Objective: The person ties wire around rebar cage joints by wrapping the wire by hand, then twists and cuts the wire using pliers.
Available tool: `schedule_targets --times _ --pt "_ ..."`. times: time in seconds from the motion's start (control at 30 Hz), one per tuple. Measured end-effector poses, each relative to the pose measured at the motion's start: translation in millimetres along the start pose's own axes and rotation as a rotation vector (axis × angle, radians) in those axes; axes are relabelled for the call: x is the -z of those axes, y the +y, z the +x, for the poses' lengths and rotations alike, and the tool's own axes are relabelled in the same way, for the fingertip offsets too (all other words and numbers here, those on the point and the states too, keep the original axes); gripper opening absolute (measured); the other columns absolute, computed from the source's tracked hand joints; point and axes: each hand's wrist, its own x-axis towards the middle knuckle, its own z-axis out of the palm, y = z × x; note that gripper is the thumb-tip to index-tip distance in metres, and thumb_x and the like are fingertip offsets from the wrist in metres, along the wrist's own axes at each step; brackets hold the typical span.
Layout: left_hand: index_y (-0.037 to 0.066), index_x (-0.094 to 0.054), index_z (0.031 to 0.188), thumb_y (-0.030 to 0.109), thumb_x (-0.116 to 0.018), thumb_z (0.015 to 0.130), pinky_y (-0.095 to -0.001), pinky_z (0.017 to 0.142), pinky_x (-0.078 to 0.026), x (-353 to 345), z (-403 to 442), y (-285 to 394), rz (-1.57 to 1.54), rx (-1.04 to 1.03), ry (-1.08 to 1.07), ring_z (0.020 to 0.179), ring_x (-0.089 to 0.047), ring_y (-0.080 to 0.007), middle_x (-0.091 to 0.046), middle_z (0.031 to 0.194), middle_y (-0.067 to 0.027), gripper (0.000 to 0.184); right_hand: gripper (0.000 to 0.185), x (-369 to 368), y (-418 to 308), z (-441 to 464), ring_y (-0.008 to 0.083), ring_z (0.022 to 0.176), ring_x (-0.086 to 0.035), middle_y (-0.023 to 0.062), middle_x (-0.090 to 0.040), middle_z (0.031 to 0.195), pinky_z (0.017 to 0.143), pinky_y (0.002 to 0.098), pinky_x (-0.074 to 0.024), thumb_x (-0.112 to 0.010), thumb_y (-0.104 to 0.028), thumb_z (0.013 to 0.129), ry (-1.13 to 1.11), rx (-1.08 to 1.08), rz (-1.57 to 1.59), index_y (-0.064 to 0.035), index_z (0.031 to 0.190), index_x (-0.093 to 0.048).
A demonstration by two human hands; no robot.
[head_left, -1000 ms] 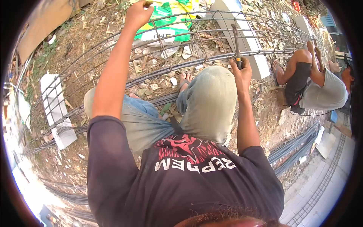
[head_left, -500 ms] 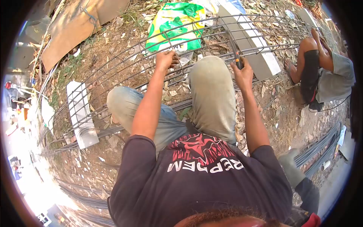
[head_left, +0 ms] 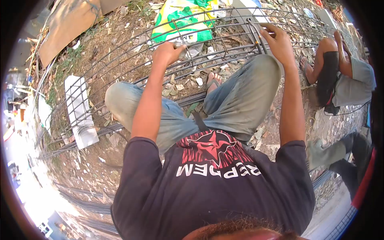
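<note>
A long cage of thin steel bars [head_left: 132, 47] runs across the ground before my knees. My left hand [head_left: 169, 53] is at its near bars with fingers curled and thumb pressed forward; what it holds is too small to make out. Pincers with dark handles and orange bands [head_left: 258, 40] rest upright against the cage bars, right of the middle. Beside them my right hand [head_left: 279, 43] has thumb and forefinger apart and holds nothing. A green, yellow and white sack [head_left: 182, 24] lies beyond the bars.
White-faced blocks [head_left: 82, 116] lie under the cage at left and upper right. Another person [head_left: 348, 84] squats at the right by the cage. A second person's leg [head_left: 326, 154] shows at lower right. Brown boards [head_left: 70, 24] lie upper left.
My right hand has let go of the pincers and opened beside them. My left hand came down from the sack to the near bars. A second person has entered at lower right.
</note>
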Motion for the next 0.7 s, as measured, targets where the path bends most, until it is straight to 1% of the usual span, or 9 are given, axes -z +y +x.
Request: schedule_targets --times 0.1,0.23,0.33,0.37,0.47,0.5,0.6,0.67,0.7 --pt "0.004 -0.079 0.096 0.06 -0.07 0.089 -0.0485 0.08 -0.056 -5.7 -34.0 37.2 0.098 -0.14 0.053 0.09 -0.073 -0.0405 -0.076 0.093 -0.0229 0.057 0.037 -23.5 -42.8 -3.9 0.0292 0.083 -0.073 0.0148 -0.077 0.097 0.076 0.0372 -0.0568 -0.07 -0.032 0.094 -0.073 0.056 0.072 -0.0095 0.122 -0.075" --pt "0.005 -0.079 0.084 0.053 -0.079 0.083 -0.0497 0.075 -0.056 -33.4 -17.8 28.9 0.071 -0.071 0.124 0.083 -0.073 -0.0394 -0.075 0.086 -0.0201 0.048 0.033 -97.5 -60.2 -3.4 0.0352 0.09 -0.073 0.0134 -0.078 0.1 0.083 0.0444 -0.0573 -0.068 -0.03 0.094 -0.212 0.065 0.02 -0.0118 0.12 -0.075" --pt "0.005 -0.08 0.086 0.05 -0.082 0.082 -0.0503 0.076 -0.057 -18.2 -21.5 34.1 0.011 -0.071 0.012 0.084 -0.074 -0.0412 -0.076 0.087 -0.0225 0.044 0.031 -144.0 -50.3 -25.3 0.0346 0.098 -0.072 0.0122 -0.076 0.103 0.087 0.0471 -0.0561 -0.067 -0.031 0.094 -0.321 0.09 -0.011 -0.0125 0.117 -0.076" --pt "0.006 -0.08 0.086 0.048 -0.082 0.082 -0.0497 0.075 -0.058 -17.6 -24.6 36.4 0.071 -0.094 0.068 0.084 -0.074 -0.0407 -0.075 0.085 -0.022 0.043 0.03 -150.8 -41.2 -36.5 0.0338 0.105 -0.07 0.0116 -0.074 0.108 0.089 0.0472 -0.055 -0.068 -0.03 0.094 -0.241 0.182 -0.069 -0.0125 0.117 -0.076" --pt "0.006 -0.079 0.084 0.045 -0.081 0.083 -0.0487 0.072 -0.057 -21.6 -36.6 45.0 0.203 -0.167 0.257 0.08 -0.073 -0.0399 -0.074 0.081 -0.0201 0.039 0.028 -129.9 -39.6 -34.6 0.0334 0.109 -0.068 0.0113 -0.071 0.114 0.092 0.0469 -0.0537 -0.067 -0.029 0.094 -0.253 0.051 -0.029 -0.0126 0.116 -0.076" --pt "0.006 -0.079 0.083 0.046 -0.08 0.084 -0.049 0.071 -0.057 -26.4 -37.0 44.4 0.22 -0.186 0.324 0.077 -0.073 -0.0401 -0.074 0.079 -0.0192 0.039 0.03 -128.6 -34.7 -33.1 0.0355 0.1 -0.07 0.0129 -0.074 0.107 0.088 0.0453 -0.0554 -0.067 -0.029 0.095 -0.1 0.11 0.004 -0.011 0.117 -0.075" --pt "0.007 -0.076 0.082 0.041 -0.077 0.087 -0.0484 0.064 -0.053 -11.5 -67.7 63.1 0.142 -0.258 0.444 0.071 -0.069 -0.0388 -0.069 0.072 -0.0173 0.035 0.038 -126.1 -29.5 -32.4 0.0315 0.087 -0.073 0.0164 -0.076 0.096 0.078 0.042 -0.0578 -0.067 -0.034 0.096 -0.174 -0.067 0.238 -0.0053 0.12 -0.074" --pt "0.007 -0.074 0.083 0.039 -0.075 0.09 -0.0476 0.062 -0.051 -2.1 -102.4 79.1 0.031 -0.33 0.431 0.07 -0.068 -0.0376 -0.068 0.072 -0.0166 0.033 0.06 -122.5 -34.2 -42.4 0.0171 0.077 -0.072 0.0165 -0.076 0.09 0.065 0.0345 -0.0578 -0.063 -0.049 0.101 -0.616 -0.38 0.526 0.0068 0.122 -0.069" --pt "0.007 -0.073 0.084 0.037 -0.074 0.091 -0.0473 0.062 -0.05 -9.6 -122.2 81.4 -0.036 -0.417 0.401 0.07 -0.067 -0.0367 -0.068 0.073 -0.0157 0.031 0.057 -124.7 -39.4 -51.9 0.0164 0.077 -0.072 0.0132 -0.075 0.09 0.064 0.0327 -0.0576 -0.058 -0.049 0.104 -0.651 -0.419 0.617 0.0043 0.123 -0.068"
